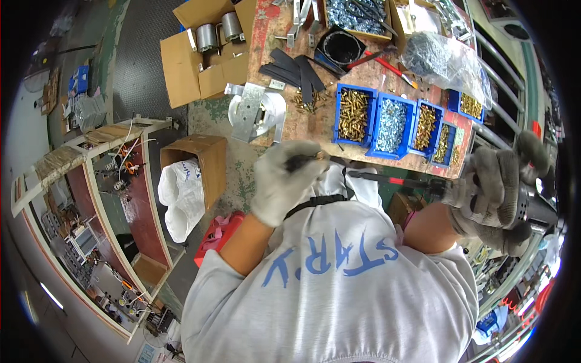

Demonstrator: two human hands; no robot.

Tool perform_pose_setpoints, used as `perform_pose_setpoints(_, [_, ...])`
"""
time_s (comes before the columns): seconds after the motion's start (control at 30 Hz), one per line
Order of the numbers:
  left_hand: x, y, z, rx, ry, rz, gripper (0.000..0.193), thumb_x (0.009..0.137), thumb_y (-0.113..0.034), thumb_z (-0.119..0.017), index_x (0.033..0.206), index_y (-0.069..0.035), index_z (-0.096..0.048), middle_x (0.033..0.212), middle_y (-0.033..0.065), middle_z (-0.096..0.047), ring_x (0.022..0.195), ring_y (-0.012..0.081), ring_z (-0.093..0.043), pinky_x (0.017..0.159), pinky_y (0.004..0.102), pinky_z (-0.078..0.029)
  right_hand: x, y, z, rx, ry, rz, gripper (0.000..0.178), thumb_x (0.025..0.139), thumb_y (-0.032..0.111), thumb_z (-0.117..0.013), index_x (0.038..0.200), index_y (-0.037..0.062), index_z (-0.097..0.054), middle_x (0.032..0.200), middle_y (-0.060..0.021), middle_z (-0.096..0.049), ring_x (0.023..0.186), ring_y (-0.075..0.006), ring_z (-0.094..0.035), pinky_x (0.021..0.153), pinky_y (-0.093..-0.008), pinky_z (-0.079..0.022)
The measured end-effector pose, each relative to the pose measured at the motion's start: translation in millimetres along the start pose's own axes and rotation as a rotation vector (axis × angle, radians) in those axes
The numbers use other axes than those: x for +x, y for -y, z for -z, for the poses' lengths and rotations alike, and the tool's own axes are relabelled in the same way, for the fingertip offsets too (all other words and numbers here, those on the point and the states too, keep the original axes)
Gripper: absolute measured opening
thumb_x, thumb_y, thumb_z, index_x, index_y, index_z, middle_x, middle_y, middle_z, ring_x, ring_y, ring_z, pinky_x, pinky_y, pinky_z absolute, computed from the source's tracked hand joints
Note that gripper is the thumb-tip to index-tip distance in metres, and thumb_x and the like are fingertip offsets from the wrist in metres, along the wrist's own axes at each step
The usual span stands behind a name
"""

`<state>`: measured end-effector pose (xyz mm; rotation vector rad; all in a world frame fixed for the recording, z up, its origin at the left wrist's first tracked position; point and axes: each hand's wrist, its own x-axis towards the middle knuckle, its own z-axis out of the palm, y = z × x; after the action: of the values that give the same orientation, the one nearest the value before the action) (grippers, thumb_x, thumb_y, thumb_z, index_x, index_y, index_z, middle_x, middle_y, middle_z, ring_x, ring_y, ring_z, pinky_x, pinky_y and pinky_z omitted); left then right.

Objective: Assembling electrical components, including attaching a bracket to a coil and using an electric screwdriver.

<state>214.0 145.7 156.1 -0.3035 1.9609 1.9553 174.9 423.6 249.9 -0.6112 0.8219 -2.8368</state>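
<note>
From my remote post I have the head view only. At centre, the left hand, in a pale grey glove, is pinched closed around a small brass-coloured metal piece, probably a screw. At right, the gloved right hand wraps round a black power screwdriver with a red-banded shaft, its tip pointing left, near the left hand.

At upper centre, a silver metal bracket on a round pale housing sits at the left edge of the worn red wooden table. Neither hand touches it. I judge the work to be at the stage of readying a fastener and tool; the blue plastic bin of brass screws remains well stocked. How many fastenings are done or left, I cannot tell.

The left fingers hide most of the brass piece, and I can't make out whether the driver's tip meets anything. The driver's rear end blurs into the dark rim at far right.
</note>
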Motion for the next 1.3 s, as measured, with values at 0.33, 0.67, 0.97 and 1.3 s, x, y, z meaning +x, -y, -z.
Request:
perform_pose_setpoints(0.33, [-30.3,-28.9,14.0,-0.002,0.007,-0.428,0.017,0.078,0.0,-0.071,0.092,-0.002,-0.062,0.082,0.0101,-0.061,0.074,0.0182,-0.062,0.065,0.0302,-0.051,29.4,-34.9,-25.0,0.073,0.074,0.116,0.054,0.076,0.011,-0.07,0.125,0.0136,-0.047,0.075,0.0011,-0.06,0.069,-0.0113,-0.055,0.06,-0.0246,-0.052])
perform_pose_setpoints(0.67, [-38.3,-26.1,21.8,-0.079,0.044,-0.462,0.025,0.075,-0.014,-0.081,0.089,-0.002,-0.064,0.085,0.0129,-0.064,0.078,0.0205,-0.064,0.067,0.0302,-0.051,30.0,-39.8,-32.2,0.055,0.036,0.061,0.045,0.068,0.002,-0.071,0.11,0.0013,-0.055,0.089,-0.0013,-0.061,0.061,-0.006,-0.056,0.061,-0.0211,-0.052])
perform_pose_setpoints(0.97, [-35.9,-31.5,28.3,-0.108,0.165,-0.181,0.024,0.075,-0.007,-0.078,0.097,-0.002,-0.07,0.082,0.0078,-0.067,0.073,0.0136,-0.062,0.065,0.0258,-0.049,33.0,-56.0,-34.8,-0.004,0.088,0.327,0.047,0.066,-0.002,-0.072,0.11,0.0035,-0.056,0.095,-0.0028,-0.061,0.056,-0.0063,-0.06,0.047,-0.0185,-0.054])
perform_pose_setpoints(1.3, [-29.1,-16.7,43.2,0.239,-0.008,-0.737,0.034,0.071,-0.005,-0.078,0.103,0.0,-0.066,0.098,0.0133,-0.068,0.086,0.0228,-0.067,0.076,0.0315,-0.053,41.1,-65.5,-27.5,-0.128,0.157,0.209,0.057,0.082,0.006,-0.065,0.136,0.0077,-0.046,0.117,-0.0025,-0.054,0.062,-0.0074,-0.055,0.05,-0.0234,-0.052])
